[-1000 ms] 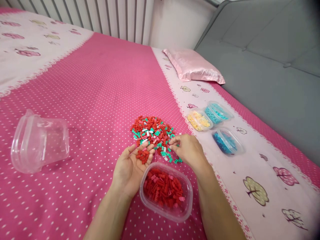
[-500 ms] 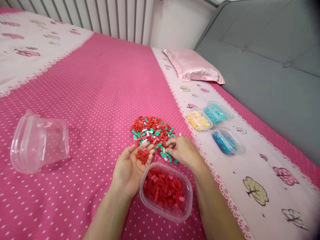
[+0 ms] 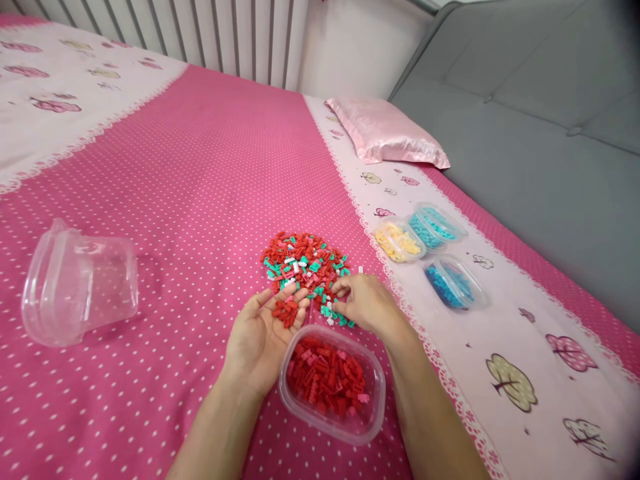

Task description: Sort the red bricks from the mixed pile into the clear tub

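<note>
A heap of small red, teal and white bricks (image 3: 303, 261) lies on the pink dotted bedspread. My left hand (image 3: 263, 333) rests palm up at the heap's near edge, cupping several red bricks (image 3: 286, 311). My right hand (image 3: 367, 303) is palm down at the heap's right near edge, its fingertips pinched on the bricks there; what they hold is too small to name. Just in front of both hands stands a clear plastic tub (image 3: 373, 413) filled with red bricks.
An empty clear container (image 3: 75, 283) lies on its side at the left. Three small tubs stand at the right: yellow bricks (image 3: 399, 241), light blue bricks (image 3: 436, 223), darker blue bricks (image 3: 453, 283). A pink pillow (image 3: 387, 133) and grey headboard (image 3: 530, 133) lie beyond.
My right hand has shifted a little left, towards my left hand, along the heap's near edge. My left hand has stayed put with its red bricks.
</note>
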The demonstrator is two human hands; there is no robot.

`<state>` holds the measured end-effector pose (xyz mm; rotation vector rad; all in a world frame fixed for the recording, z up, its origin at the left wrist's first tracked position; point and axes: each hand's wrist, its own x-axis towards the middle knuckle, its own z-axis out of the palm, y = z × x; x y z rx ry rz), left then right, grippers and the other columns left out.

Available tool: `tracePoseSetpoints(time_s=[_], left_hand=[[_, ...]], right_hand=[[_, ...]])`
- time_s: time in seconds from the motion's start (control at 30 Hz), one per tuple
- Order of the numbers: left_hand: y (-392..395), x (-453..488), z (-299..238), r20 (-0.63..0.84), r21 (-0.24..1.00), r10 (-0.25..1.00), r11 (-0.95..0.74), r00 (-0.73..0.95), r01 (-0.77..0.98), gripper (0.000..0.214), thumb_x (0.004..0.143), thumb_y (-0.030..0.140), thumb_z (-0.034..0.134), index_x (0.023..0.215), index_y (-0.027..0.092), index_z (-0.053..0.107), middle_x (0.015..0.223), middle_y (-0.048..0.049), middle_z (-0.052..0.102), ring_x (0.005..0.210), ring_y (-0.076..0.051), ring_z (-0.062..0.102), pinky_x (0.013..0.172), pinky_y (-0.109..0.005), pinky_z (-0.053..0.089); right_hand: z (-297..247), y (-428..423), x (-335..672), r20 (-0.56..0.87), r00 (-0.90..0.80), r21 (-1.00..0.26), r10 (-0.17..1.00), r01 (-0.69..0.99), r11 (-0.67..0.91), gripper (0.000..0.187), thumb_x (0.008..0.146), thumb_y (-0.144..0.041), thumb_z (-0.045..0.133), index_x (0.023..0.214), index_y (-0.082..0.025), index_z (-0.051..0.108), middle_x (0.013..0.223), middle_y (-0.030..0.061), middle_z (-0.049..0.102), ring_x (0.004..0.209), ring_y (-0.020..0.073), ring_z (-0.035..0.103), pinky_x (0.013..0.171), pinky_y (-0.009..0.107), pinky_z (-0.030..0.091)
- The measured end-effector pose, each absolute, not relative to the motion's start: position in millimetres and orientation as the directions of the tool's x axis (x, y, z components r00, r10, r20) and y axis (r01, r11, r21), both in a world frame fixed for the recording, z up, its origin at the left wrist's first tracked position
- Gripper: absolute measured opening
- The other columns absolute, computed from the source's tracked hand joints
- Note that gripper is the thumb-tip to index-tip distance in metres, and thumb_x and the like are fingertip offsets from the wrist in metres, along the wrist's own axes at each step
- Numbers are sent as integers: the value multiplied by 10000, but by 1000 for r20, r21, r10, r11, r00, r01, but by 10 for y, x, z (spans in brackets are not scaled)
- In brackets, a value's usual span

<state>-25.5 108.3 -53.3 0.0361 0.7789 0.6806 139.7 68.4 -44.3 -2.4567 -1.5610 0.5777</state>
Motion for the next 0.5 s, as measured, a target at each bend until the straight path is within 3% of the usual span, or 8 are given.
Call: tracePoseSetpoints(time_s=[0.23, 0.5], left_hand=[[1098, -250, -528, -639, 270, 580, 785, 506, -558, 293, 843, 160, 391, 1062, 48, 551, 854, -144, 660, 641, -148, 645, 610, -241, 559], [1091, -251, -492, -644, 264, 578, 783, 502, -563, 339, 822, 134, 386, 1108, 43, 545, 815, -135, 670, 619, -150, 642, 581, -249, 558]], right_hand=[[-487, 702, 1392, -210, 411, -353, 887, 814, -461, 103, 705, -140, 639, 747, -225, 681, 736, -18, 694, 700, 131, 626, 618, 213, 421], [-467, 666, 1437, -135, 465, -351, 875, 803, -481, 74, 723, -170, 623, 775, -213, 654, 760, -4, 681, 681, 125, 605, 612, 218, 406]])
